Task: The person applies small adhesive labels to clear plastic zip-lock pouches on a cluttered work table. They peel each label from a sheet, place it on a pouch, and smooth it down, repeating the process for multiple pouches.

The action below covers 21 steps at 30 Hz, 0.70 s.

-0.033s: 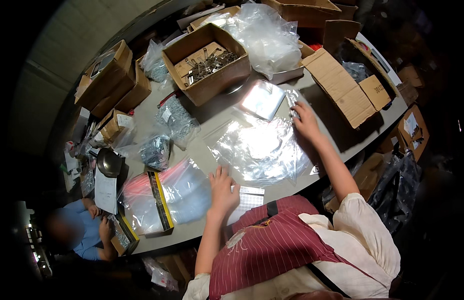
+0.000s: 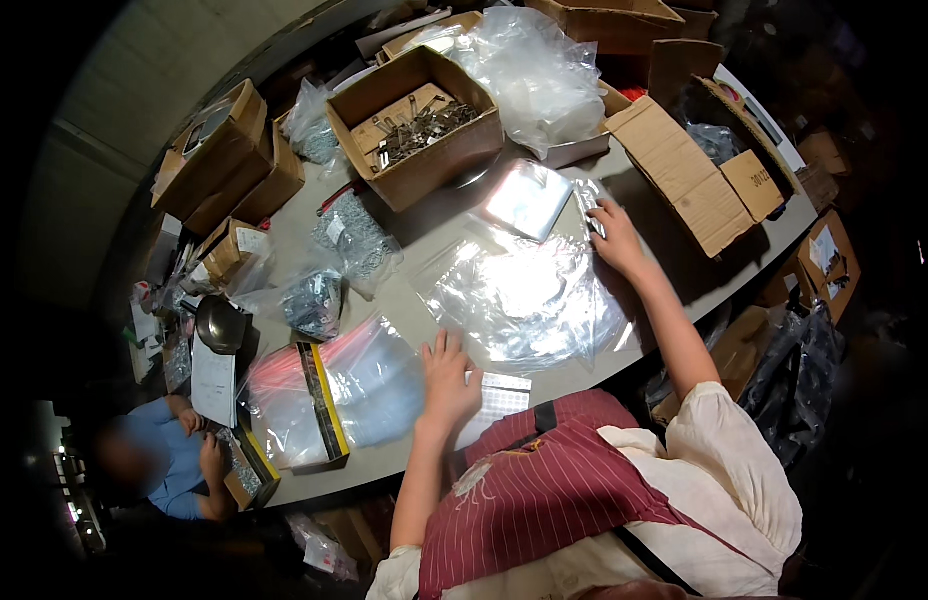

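My left hand (image 2: 451, 385) lies flat with its fingers stretched out. It rests on the table beside a sheet printed with rows of small marks (image 2: 504, 396), which my body partly covers. To its left are flat clear zip bags with red tops (image 2: 384, 385). My right hand (image 2: 616, 238) reaches farther out, fingers apart and slightly bent, its fingertips at a narrow shiny strip (image 2: 585, 192) whose kind I cannot make out. Between my hands spreads a large clear plastic bag (image 2: 474, 300), glaring under the light. A stack of clear plastic sleeves (image 2: 526, 200) lies just beyond it.
A cardboard box of dark metal parts (image 2: 424, 180) stands at the back. Bags of small hardware (image 2: 354, 240) and a metal bowl (image 2: 221, 325) sit at left. An open carton (image 2: 674, 165) is at right. A co-worker in blue (image 2: 179, 465) handles a tray at lower left.
My right hand has shifted slightly to the right along the shiny strip. My left hand stays in place.
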Each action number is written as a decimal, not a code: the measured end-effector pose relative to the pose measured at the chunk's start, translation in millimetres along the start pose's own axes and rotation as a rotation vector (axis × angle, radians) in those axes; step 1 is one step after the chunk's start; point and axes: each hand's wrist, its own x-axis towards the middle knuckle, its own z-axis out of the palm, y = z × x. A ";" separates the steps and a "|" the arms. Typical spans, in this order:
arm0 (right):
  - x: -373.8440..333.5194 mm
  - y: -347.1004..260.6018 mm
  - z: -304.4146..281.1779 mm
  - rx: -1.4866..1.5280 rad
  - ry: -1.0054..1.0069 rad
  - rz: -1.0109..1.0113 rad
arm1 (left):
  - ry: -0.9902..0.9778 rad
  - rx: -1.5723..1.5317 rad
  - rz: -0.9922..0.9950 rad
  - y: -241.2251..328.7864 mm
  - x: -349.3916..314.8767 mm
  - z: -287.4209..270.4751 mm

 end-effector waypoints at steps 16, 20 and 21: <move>-29.7 -42.0 -42.4 0.400 -0.518 0.312 | -0.093 -0.002 0.259 -2.9 18.8 -0.1; -25.7 -63.8 -17.5 0.293 -0.450 0.247 | -0.144 0.024 0.264 -1.8 20.7 -3.7; -22.4 -65.7 -16.1 0.131 -0.329 0.082 | -0.173 0.063 0.276 -2.9 21.4 -4.4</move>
